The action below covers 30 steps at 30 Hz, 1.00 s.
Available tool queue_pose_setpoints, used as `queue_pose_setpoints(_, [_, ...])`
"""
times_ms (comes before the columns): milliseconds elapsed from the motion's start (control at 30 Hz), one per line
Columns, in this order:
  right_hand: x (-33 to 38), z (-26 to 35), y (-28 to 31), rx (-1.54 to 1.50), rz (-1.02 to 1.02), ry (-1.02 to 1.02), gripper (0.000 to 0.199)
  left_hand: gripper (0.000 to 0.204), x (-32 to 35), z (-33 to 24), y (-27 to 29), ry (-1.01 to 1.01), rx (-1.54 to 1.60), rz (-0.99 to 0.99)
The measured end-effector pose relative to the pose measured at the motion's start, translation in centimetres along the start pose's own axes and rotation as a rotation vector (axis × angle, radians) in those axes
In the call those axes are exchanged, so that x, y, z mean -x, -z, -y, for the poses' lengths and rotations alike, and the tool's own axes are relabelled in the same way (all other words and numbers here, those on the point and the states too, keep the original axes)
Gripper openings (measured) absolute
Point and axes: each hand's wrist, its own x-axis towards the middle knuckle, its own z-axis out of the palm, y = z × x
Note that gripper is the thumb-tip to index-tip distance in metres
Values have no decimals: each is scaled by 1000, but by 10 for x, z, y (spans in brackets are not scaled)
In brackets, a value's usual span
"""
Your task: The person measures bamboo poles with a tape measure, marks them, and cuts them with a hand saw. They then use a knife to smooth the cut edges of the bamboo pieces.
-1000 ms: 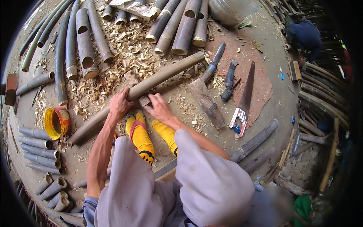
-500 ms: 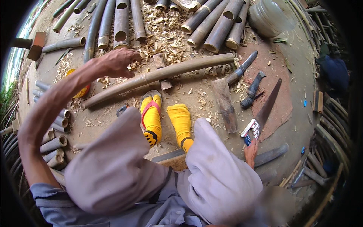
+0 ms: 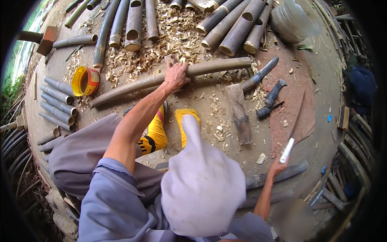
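My left hand (image 3: pixel 176 75) grips a long, slightly bent bamboo pole (image 3: pixel 219 67) near its middle, fingers wrapped over the top. The pole lies across a small wooden block (image 3: pixel 170 59), just ahead of my feet in yellow socks (image 3: pixel 155 131). Off to the right, my right hand (image 3: pixel 278 165) is closed round the white handle of a handsaw (image 3: pixel 287 151). Its blade is seen nearly edge-on, pointing away from me, and stays apart from the pole. Between the two hands rests a thick wooden piece (image 3: pixel 238 115) on the ground.
Cut bamboo tubes lie at the far left (image 3: pixel 117 26), far right (image 3: pixel 238 30) and left (image 3: pixel 56 97). A red-yellow tub (image 3: pixel 85 81) stands left, a cloudy container (image 3: pixel 292 22) far right. A sheathed blade (image 3: pixel 262 73) and a dark-handled tool (image 3: pixel 271 99) lie near wood shavings (image 3: pixel 177 30).
My left hand has come down and right onto the bamboo pole and taken hold of it. My right hand has lifted the saw and turned it edge-on. My right knee has swung left.
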Motion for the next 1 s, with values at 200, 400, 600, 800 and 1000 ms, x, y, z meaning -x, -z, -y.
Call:
queue_pose_setpoints(200, [35,148,42,-533,-8,263,37,53,10,7,10,-47,-10,-34])
queue_pose_setpoints(400, [121,237,19,-559,294,356,30,53,4,9,6,-134,112,-143])
queue_pose_setpoints(600, [159,258,-28,-586,640,357,42,43,3,12,3,-45,195,-97])
queue_pose_setpoints(800, [168,251,-31,-521,618,488,44,43,1,11,4,-30,137,-109])
queue_pose_setpoints(1000, [175,239,9,-467,704,489,44,43,4,11,5,-30,115,-137])
